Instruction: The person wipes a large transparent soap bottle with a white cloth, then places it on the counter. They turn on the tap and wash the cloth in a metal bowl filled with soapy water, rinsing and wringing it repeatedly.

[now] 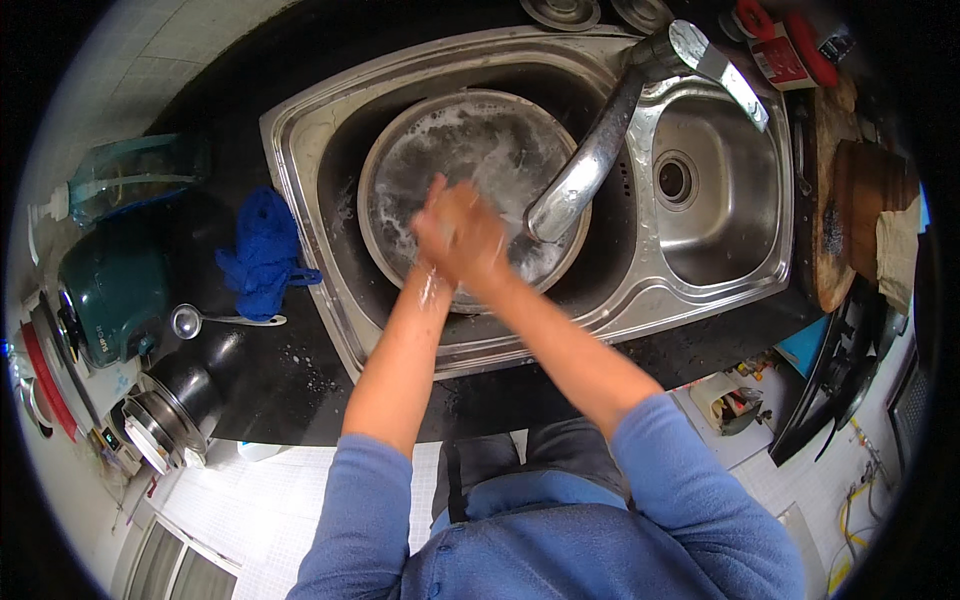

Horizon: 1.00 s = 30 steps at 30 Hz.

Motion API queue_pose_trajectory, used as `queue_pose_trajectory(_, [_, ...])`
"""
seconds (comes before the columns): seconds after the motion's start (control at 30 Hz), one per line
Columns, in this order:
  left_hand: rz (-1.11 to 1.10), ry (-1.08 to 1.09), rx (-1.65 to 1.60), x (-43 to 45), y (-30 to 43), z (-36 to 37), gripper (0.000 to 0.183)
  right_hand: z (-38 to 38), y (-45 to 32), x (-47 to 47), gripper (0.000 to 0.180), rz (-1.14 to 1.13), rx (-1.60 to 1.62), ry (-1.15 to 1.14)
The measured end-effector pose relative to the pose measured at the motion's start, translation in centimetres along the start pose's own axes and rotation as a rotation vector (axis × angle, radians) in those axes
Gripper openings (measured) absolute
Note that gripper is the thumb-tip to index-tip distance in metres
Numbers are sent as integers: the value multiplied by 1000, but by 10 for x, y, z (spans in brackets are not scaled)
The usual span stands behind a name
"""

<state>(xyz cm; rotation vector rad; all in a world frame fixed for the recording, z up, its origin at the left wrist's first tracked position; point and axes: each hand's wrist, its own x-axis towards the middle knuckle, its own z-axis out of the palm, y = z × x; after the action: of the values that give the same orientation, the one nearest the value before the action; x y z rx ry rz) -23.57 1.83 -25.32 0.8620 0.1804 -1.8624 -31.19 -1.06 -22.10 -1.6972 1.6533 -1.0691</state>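
Note:
My left hand (437, 236) and my right hand (476, 232) are pressed together, wet and blurred by motion, above a large round metal basin (365, 187). Soapy water with foam (480, 135) lies in the basin, which sits in the left, larger bowl of a stainless steel double sink (300, 142). White suds cling to my left wrist. Just right of my hands, the spout of a chrome faucet (577, 184) reaches over the basin. Whether anything lies between my palms is hidden.
Left of the sink lie a blue cloth (264, 251), a metal ladle (187, 321), a dark green appliance (116, 289) and a clear pump bottle (139, 176). The smaller sink bowl (720, 225) is at right, beside wooden cutting boards (829, 277). Metal lids (562, 11) stand behind the sink.

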Motion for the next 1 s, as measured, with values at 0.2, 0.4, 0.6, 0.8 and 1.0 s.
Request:
queue_pose_trajectory(0.2, [-71, 11, 361, 1, -2, -9, 39, 5, 13, 6, 25, 456, 159, -151])
queue_pose_trajectory(0.4, [-204, 259, 403, 2, 3, -13, 30, 12, 18, -2, 28, 129, -106, -345])
queue_pose_trajectory(0.6, [-52, 330, 250, 10, 0, -4, 26, 2, -26, -3, 19, 119, 199, -76])
queue_pose_trajectory(0.8, [-83, -197, 80, 11, 22, -11, 22, 7, -30, -7, 25, -85, 256, 105])
queue_pose_trajectory(1.0, [-35, 254, 190, 19, 13, -31, 20, 26, -16, -18, 18, 191, 426, -91])
